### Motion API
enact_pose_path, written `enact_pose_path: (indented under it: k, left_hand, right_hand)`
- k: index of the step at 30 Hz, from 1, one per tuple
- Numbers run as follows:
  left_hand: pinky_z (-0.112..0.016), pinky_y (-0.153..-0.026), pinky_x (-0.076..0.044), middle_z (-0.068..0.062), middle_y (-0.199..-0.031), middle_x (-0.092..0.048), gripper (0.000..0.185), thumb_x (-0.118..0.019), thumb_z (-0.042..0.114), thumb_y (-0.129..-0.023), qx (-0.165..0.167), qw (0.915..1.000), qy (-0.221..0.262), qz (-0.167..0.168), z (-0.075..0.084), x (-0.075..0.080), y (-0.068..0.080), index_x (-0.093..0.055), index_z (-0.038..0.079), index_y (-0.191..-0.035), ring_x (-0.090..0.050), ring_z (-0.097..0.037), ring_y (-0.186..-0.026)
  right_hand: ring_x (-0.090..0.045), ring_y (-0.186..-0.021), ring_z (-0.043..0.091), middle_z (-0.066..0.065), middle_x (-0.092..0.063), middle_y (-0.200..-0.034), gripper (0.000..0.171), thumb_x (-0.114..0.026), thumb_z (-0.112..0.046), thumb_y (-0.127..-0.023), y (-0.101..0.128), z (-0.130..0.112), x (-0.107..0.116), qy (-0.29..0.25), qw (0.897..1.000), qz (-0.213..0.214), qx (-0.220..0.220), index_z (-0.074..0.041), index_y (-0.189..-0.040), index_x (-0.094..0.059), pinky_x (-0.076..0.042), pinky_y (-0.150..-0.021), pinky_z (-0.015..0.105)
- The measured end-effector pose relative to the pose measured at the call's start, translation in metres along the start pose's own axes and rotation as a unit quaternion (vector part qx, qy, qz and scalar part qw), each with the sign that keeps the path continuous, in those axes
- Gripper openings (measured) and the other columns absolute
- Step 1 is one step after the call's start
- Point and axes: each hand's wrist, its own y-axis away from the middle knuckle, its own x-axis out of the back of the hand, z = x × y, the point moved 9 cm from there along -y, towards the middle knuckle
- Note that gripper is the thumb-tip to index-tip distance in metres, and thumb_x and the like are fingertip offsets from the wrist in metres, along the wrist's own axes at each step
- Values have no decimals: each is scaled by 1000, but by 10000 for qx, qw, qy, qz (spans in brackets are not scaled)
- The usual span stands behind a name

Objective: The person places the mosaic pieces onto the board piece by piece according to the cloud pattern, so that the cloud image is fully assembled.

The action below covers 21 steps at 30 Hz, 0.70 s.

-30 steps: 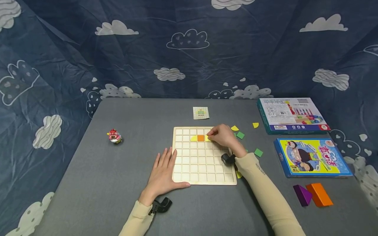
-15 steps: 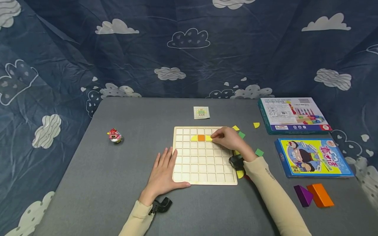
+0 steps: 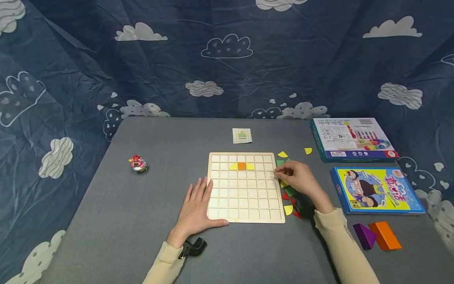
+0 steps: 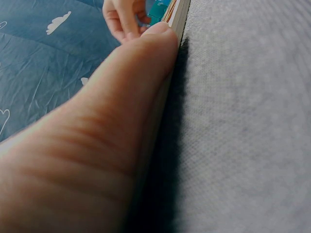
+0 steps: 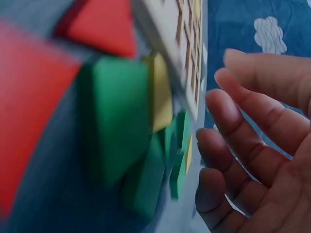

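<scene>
A wooden grid board [image 3: 244, 197] lies mid-table. Its second row holds an orange square [image 3: 242, 166] between two yellow pieces. My left hand [image 3: 196, 209] lies flat by the board's lower left corner, its thumb [image 4: 121, 121] along the board's edge [image 4: 177, 14]. My right hand [image 3: 296, 179] hovers just right of the board over loose pieces, fingers [image 5: 252, 145] loosely curved and holding nothing. Below it lie a green piece [image 5: 119, 116], a yellow piece [image 5: 160, 92] and a red triangle [image 5: 104, 24]. Further pieces show by the hand: green [image 3: 280, 162], red [image 3: 285, 196], yellow [image 3: 288, 210].
A small pattern card [image 3: 242, 135] lies behind the board and a small toy figure [image 3: 137, 163] stands at the left. Two boxes [image 3: 352, 139] [image 3: 376, 190] lie at the right, with a purple block [image 3: 363, 234] and an orange block [image 3: 384, 235] in front. Two yellow pieces [image 3: 282, 154] [image 3: 307, 150] lie apart.
My right hand has left the board's second row and drawn back right, to above the loose pieces. The right yellow piece stays beside the orange square. The left hand has not moved.
</scene>
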Motion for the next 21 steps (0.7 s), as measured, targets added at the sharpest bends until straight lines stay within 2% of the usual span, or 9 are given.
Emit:
enact_pose_path:
  k: [12,21]
  left_hand:
    - [-41,-113,2,-14,-157,-7,124,-50,86,-66,-2,10000,-10,-35,0,-1,0,-11,6,-153,0,-26,-143]
    - [-42,-114,2,-14,-157,-7,124,-52,85,-67,-1,10000,-8,-40,0,0,0,-10,7,-153,0,-26,-143]
  right_hand:
    - [-45,-67,19,-1,-53,-74,16,-77,-10,-79,19,13,7,271,9992,-90,288,-4,-92,-74,-35,-58,32]
    - [-45,-71,21,1,-53,-76,20,-78,-12,-79,18,20,5,395,9981,-442,157,-6,-98,-74,-35,-60,33]
